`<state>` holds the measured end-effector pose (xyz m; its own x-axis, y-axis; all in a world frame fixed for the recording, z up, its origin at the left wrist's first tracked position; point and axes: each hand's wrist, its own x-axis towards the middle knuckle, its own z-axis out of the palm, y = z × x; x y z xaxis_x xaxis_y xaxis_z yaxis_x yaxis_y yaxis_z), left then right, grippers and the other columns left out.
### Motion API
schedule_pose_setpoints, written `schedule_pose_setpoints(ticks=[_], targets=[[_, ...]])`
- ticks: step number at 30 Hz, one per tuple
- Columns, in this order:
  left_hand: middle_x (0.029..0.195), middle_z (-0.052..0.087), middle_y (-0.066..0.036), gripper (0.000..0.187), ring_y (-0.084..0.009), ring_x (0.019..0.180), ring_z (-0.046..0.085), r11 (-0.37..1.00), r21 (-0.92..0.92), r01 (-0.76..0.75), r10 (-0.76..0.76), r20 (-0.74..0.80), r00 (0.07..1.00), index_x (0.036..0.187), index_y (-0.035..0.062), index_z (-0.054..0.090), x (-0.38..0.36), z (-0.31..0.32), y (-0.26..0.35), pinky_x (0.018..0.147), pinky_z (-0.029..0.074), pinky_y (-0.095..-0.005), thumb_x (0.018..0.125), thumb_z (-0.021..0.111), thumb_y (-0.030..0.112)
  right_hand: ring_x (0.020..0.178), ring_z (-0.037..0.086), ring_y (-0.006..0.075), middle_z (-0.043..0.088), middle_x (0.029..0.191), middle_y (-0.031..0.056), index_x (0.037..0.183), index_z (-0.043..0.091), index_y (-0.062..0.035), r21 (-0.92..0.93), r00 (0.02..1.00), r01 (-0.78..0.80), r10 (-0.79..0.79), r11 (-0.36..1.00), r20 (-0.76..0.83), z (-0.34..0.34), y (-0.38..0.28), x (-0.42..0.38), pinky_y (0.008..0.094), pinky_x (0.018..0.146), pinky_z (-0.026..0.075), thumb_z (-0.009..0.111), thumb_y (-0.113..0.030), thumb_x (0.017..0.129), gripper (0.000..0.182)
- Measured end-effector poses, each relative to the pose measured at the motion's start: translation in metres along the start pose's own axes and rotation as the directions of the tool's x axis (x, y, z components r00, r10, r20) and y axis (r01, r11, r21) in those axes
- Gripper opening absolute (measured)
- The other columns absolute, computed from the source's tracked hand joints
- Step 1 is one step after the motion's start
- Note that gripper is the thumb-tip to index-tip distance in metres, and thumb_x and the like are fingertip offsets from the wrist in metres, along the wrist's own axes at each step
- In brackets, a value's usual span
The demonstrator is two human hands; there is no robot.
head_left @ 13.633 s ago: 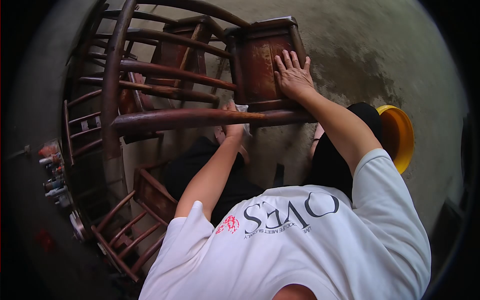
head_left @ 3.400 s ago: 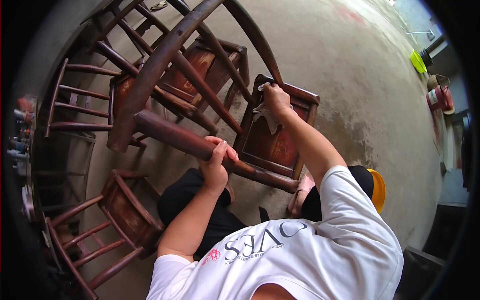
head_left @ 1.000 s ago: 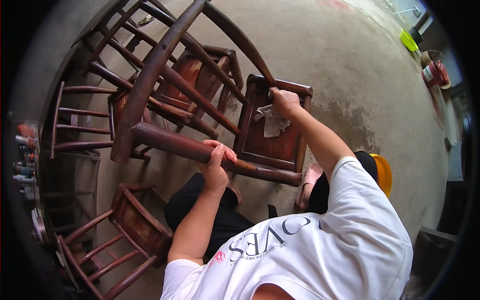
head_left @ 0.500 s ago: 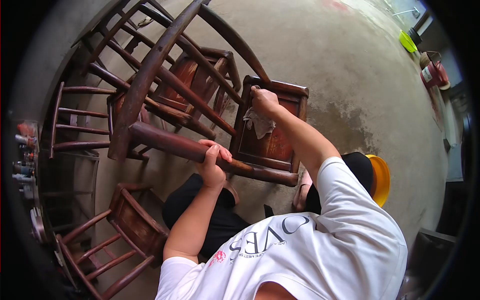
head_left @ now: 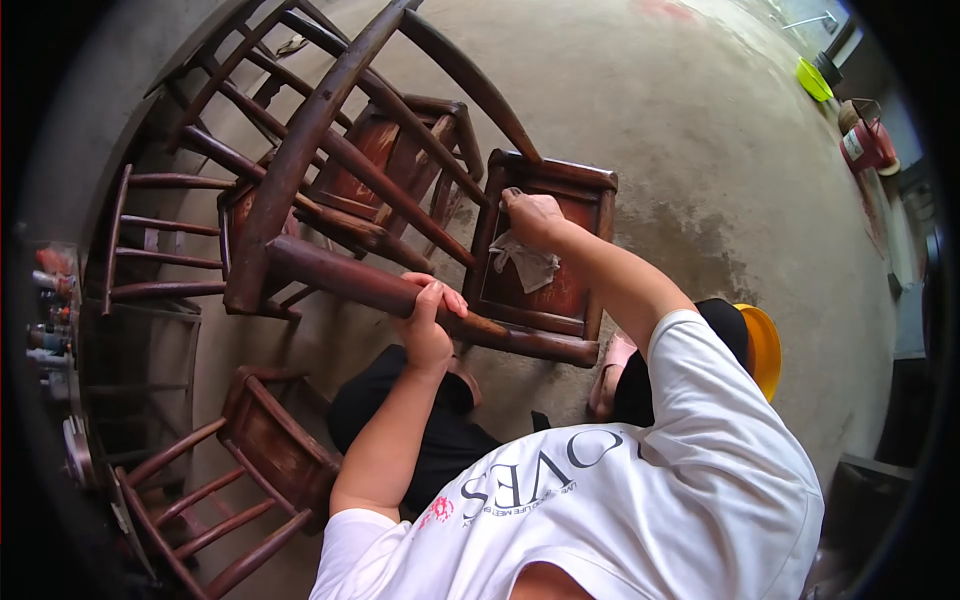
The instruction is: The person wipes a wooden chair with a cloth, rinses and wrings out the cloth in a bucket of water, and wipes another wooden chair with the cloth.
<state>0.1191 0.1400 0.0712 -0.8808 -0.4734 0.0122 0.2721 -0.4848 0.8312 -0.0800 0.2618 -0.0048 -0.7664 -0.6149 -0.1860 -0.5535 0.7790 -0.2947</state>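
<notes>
A dark red wooden chair (head_left: 335, 268) is tipped in front of me, its worn panelled seat (head_left: 562, 205) facing up toward me. My left hand (head_left: 431, 318) is wrapped round the thick leg nearest me, where the finish has rubbed to bare wood beside my fingers. On the seat panel, my right hand (head_left: 533, 217) is closed on a pale grey rag (head_left: 527, 266). Part of the rag hangs out below the palm and lies against the panel; the rest is hidden by my fingers.
More wooden chairs stand close by: one behind (head_left: 370, 160) and a smaller one (head_left: 285, 440) at the lower left. A yellow basin (head_left: 765, 350) is beside my right leg. Far off at the right are a green basin (head_left: 813, 80) and a red bucket (head_left: 868, 148). Dark wet patches mark the concrete floor.
My right hand has moved a little toward me and to the right across the seat, and the rag has shifted with it. My left hand keeps its hold on the leg.
</notes>
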Motion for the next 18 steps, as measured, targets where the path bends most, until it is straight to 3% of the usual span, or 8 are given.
schedule_pose_setpoints(ticks=[3,7,9,10,12,15,18], targets=[[0.059,0.049,-0.007,0.006,-0.0156,0.051,0.049,1.0,0.005,0.012,-0.012,0.006,1.0,0.081,0.0031,0.046,-0.001,0.0,0.001,0.056,0.045,-0.0303,0.081,0.05,0.008,0.087,0.062,0.0324,0.063,0.096,0.0178,0.112,0.051,-0.0039,-0.009,0.99,-0.052,0.05,0.999,-0.133,0.01,0.005,0.015,0.0426,0.071,0.049,0.053,-0.012,0.078,0.035],[0.058,0.046,-0.007,0.006,-0.0168,0.05,0.047,0.995,0.095,0.0,-0.001,0.013,1.0,0.083,0.0061,0.042,-0.001,0.001,0.001,0.056,0.044,-0.0331,0.082,0.045,0.011,0.091,0.061,0.0329,0.062,0.098,0.018,0.111,0.053,-0.0051,0.057,0.98,-0.085,0.094,0.995,-0.177,0.012,0.0,0.013,0.0429,0.075,0.049,0.052,-0.014,0.078,0.034],[0.058,0.046,-0.007,0.006,-0.0167,0.05,0.047,0.997,0.073,0.0,-0.001,0.004,1.0,0.083,0.0061,0.042,-0.002,-0.001,-0.001,0.056,0.043,-0.0329,0.082,0.046,0.011,0.096,0.058,0.0336,0.061,0.099,0.0181,0.11,0.054,-0.0067,0.309,0.953,-0.179,0.243,0.934,-0.183,0.017,-0.006,0.017,0.0432,0.078,0.048,0.051,-0.015,0.077,0.034],[0.058,0.046,-0.007,0.006,-0.0166,0.05,0.047,0.998,0.06,-0.001,0.001,-0.003,1.0,0.083,0.006,0.042,-0.001,0.0,-0.002,0.056,0.043,-0.0328,0.082,0.046,0.011,0.098,0.057,0.0341,0.061,0.099,0.0183,0.111,0.056,-0.0077,0.327,0.951,-0.21,0.27,0.922,-0.151,0.016,-0.011,0.014,0.0437,0.079,0.047,0.05,-0.015,0.076,0.036],[0.058,0.046,-0.007,0.006,-0.0165,0.05,0.047,0.998,0.063,-0.005,0.005,0.006,1.0,0.083,0.006,0.042,0.0,0.001,-0.001,0.055,0.043,-0.0326,0.082,0.046,0.011,0.093,0.059,0.034,0.061,0.098,0.0188,0.113,0.055,-0.0091,0.212,0.977,-0.148,0.176,0.966,-0.122,0.014,-0.007,0.011,0.044,0.076,0.047,0.049,-0.014,0.076,0.038],[0.058,0.046,-0.007,0.006,-0.0163,0.05,0.046,0.996,0.086,-0.008,0.007,0.012,1.0,0.083,0.006,0.042,-0.003,0.0,0.002,0.055,0.043,-0.0324,0.082,0.046,0.011,0.083,0.061,0.0345,0.063,0.088,0.0177,0.11,0.056,-0.0112,0.041,0.997,0.075,-0.074,0.996,-0.017,-0.005,0.007,-0.005,0.0431,0.069,0.048,0.047,-0.01,0.075,0.036],[0.059,0.046,-0.007,0.006,-0.0162,0.05,0.046,0.996,0.085,-0.018,0.017,0.022,1.0,0.082,0.0059,0.042,0.0,0.0,0.0,0.055,0.043,-0.0323,0.082,0.046,0.011,0.083,0.062,0.0339,0.064,0.087,0.0168,0.111,0.057,-0.0125,0.034,0.993,0.107,-0.105,0.994,-0.048,-0.002,0.014,-0.008,0.0426,0.068,0.048,0.047,-0.008,0.076,0.037]])
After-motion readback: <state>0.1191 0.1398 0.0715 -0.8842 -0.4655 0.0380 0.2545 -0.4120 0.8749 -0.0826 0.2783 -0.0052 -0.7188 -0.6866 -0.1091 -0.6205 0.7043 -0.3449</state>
